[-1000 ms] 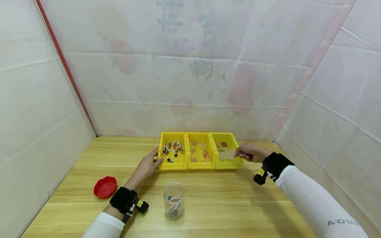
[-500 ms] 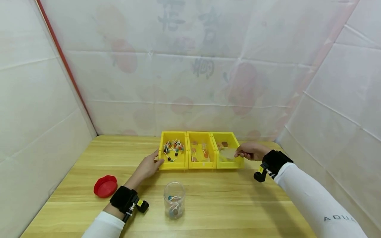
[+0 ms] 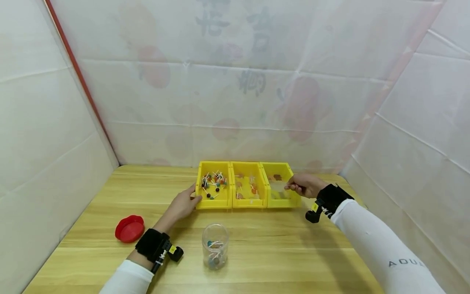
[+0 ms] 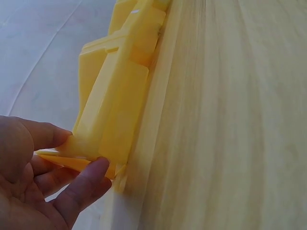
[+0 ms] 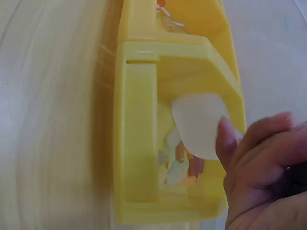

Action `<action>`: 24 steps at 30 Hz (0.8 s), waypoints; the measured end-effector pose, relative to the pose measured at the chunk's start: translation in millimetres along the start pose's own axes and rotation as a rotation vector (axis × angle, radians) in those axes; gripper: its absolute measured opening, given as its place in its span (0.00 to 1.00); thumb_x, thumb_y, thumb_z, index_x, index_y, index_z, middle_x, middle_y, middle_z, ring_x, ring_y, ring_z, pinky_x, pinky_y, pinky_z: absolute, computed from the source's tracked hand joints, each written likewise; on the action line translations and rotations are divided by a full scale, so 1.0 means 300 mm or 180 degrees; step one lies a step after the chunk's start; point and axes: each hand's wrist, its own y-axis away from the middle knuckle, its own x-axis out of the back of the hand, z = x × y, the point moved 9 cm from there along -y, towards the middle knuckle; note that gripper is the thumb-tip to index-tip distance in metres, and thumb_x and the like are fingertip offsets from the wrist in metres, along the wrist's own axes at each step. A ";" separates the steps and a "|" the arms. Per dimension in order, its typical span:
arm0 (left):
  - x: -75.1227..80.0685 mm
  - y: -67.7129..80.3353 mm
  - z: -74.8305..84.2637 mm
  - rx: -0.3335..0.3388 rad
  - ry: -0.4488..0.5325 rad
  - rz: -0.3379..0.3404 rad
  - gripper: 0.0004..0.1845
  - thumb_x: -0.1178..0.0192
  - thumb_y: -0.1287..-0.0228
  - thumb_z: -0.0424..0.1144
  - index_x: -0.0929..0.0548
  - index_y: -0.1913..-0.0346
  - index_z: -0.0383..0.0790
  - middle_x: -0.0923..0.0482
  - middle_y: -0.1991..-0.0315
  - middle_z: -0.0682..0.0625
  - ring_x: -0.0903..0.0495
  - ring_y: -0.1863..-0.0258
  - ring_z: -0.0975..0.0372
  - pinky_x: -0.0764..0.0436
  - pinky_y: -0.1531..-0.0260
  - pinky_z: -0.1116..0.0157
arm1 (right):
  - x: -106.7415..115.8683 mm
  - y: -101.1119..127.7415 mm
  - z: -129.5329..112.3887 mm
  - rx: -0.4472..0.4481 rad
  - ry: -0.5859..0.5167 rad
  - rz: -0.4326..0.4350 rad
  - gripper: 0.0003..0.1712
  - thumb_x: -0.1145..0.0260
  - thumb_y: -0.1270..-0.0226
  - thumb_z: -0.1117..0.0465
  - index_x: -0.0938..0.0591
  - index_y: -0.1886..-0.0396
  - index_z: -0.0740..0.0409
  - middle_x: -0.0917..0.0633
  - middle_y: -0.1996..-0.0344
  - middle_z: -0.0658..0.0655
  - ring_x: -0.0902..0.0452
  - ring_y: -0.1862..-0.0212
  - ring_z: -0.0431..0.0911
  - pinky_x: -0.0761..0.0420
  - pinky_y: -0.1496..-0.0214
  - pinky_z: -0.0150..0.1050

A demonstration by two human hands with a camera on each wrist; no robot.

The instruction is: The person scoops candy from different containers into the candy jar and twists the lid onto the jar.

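Note:
Three joined yellow bins stand in a row near the back of the table. My left hand (image 3: 185, 203) grips the outer side wall of the left bin (image 4: 108, 110), with fingers on both sides of that wall. At the other end, my right hand (image 3: 304, 185) pinches the short handle of a translucent white scoop (image 5: 199, 124). The scoop's flat blade is tilted inside the right bin (image 5: 139, 139), over several brown, orange and pale pieces (image 5: 180, 163). Small lollipops (image 3: 216, 179) with dark and coloured heads lie in the left bin, and orange and pale ones (image 3: 253, 188) in the middle bin.
A clear jar (image 3: 215, 247) with several lollipops inside stands uncovered in front of the bins. To its left lies a red scalloped lid (image 3: 129, 228) on the wooden table (image 3: 268, 261). White sheeting (image 3: 235, 102) hangs behind and on both sides.
My right hand, with the scoop, has moved a little to the left and deeper over the right bin. The left hand keeps its grip on the left bin.

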 end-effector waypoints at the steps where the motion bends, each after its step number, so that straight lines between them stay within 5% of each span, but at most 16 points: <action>1: 0.003 0.001 0.000 -0.0003 -0.0003 0.0005 0.35 0.46 0.25 0.41 0.47 0.23 0.40 0.30 0.35 0.35 0.17 0.65 0.59 0.20 0.72 0.64 | 0.001 -0.002 0.002 0.0055 0.0025 0.0031 0.23 0.54 0.24 0.65 0.35 0.36 0.76 0.25 0.82 0.48 0.39 0.87 0.31 0.34 0.84 0.21; 10: -0.004 0.000 0.007 -0.0086 0.0026 0.0021 0.34 0.46 0.26 0.39 0.46 0.23 0.39 0.31 0.34 0.36 0.16 0.58 0.54 0.19 0.70 0.64 | 0.031 -0.011 0.015 0.0362 0.0640 0.0269 0.17 0.51 0.26 0.66 0.23 0.50 0.76 0.25 0.81 0.50 0.40 0.85 0.33 0.37 0.83 0.23; 14: -0.011 -0.001 0.011 -0.0060 0.0053 0.0006 0.34 0.46 0.26 0.39 0.46 0.23 0.39 0.31 0.34 0.36 0.17 0.63 0.57 0.20 0.72 0.64 | 0.017 -0.028 0.025 0.0334 0.0434 0.0181 0.18 0.52 0.25 0.66 0.24 0.48 0.77 0.24 0.81 0.50 0.39 0.85 0.33 0.36 0.83 0.23; 20: -0.027 0.008 0.029 -0.0073 0.0061 -0.0031 0.34 0.45 0.27 0.38 0.45 0.23 0.38 0.32 0.34 0.34 0.17 0.57 0.55 0.19 0.71 0.64 | -0.029 -0.062 0.053 0.0316 -0.0129 0.0083 0.28 0.56 0.24 0.68 0.43 0.28 0.72 0.23 0.78 0.50 0.40 0.85 0.32 0.36 0.84 0.23; 24: -0.035 0.012 0.038 -0.0061 0.0054 -0.0063 0.34 0.45 0.27 0.39 0.45 0.23 0.39 0.31 0.34 0.34 0.16 0.62 0.57 0.21 0.73 0.65 | -0.054 -0.081 0.074 0.0355 -0.0385 0.0090 0.30 0.58 0.22 0.68 0.49 0.25 0.67 0.23 0.76 0.51 0.39 0.84 0.33 0.35 0.83 0.23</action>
